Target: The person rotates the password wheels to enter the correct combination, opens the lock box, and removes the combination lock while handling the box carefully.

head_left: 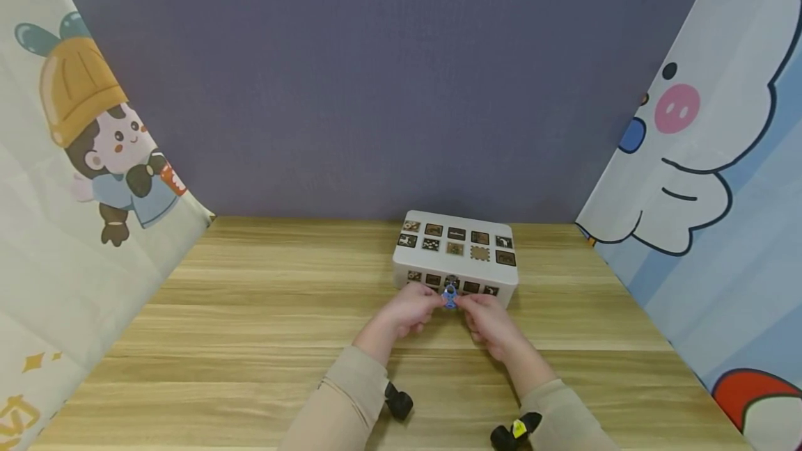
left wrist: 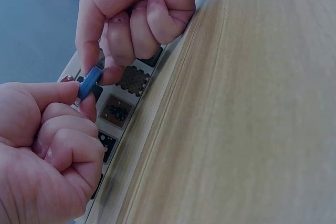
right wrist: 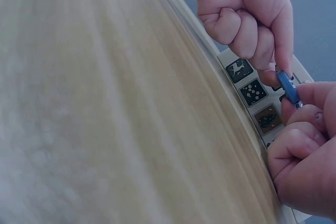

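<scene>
A white lidded box (head_left: 456, 249) with rows of small dark picture squares stands at the back of the table. On its front, by the latch (head_left: 451, 279), is a small blue padlock (head_left: 450, 296). My left hand (head_left: 413, 308) pinches the padlock's left side between thumb and forefinger. From the other side, the thumb and forefinger of my right hand (head_left: 491, 326) grip it too. In the left wrist view the blue padlock (left wrist: 90, 83) shows edge-on between both sets of fingertips, in front of the printed squares. The remaining fingers of both hands are curled in.
The wooden table (head_left: 282, 312) stretches to both sides of the box. A dark grey panel (head_left: 376, 89) rises right behind it. Cartoon-printed cloths hang at the left (head_left: 37, 193) and the right (head_left: 752, 228). A black wrist camera (head_left: 398, 402) sits by the left sleeve.
</scene>
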Motion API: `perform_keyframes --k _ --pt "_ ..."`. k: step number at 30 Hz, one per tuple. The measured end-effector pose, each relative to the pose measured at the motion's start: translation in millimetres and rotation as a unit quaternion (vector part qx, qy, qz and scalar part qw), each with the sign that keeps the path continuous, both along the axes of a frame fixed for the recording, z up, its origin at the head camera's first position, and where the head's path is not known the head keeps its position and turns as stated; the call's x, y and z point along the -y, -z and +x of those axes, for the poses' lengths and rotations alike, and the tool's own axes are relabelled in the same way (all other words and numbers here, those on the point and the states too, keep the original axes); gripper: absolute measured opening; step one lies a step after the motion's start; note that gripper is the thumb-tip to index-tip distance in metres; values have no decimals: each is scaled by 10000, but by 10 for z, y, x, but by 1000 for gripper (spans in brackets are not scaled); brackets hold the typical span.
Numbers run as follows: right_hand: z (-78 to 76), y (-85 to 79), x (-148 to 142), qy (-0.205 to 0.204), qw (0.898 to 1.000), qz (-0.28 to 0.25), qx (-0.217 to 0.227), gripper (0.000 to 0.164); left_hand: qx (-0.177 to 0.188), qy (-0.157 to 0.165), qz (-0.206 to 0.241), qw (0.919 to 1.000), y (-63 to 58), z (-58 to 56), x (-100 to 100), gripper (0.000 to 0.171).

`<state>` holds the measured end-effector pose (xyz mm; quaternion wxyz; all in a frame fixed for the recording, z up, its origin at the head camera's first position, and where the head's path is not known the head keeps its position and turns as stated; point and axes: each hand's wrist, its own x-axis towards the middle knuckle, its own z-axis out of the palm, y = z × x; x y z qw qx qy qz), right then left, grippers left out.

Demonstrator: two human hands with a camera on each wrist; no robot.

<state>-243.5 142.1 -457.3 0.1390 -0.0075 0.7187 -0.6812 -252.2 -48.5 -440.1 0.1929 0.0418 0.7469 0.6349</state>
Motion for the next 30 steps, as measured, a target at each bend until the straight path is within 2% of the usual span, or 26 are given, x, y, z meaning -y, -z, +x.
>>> perform_keyframes --k 22,30 --pt "-9 -13 -51 -221 9997 105 14 32 -59 -71 -69 9999 6 -3 24 16" --pt "-30 -21 -112 3 9999 -46 134 34 -24 -99 -56 9999 7 2 19 18"
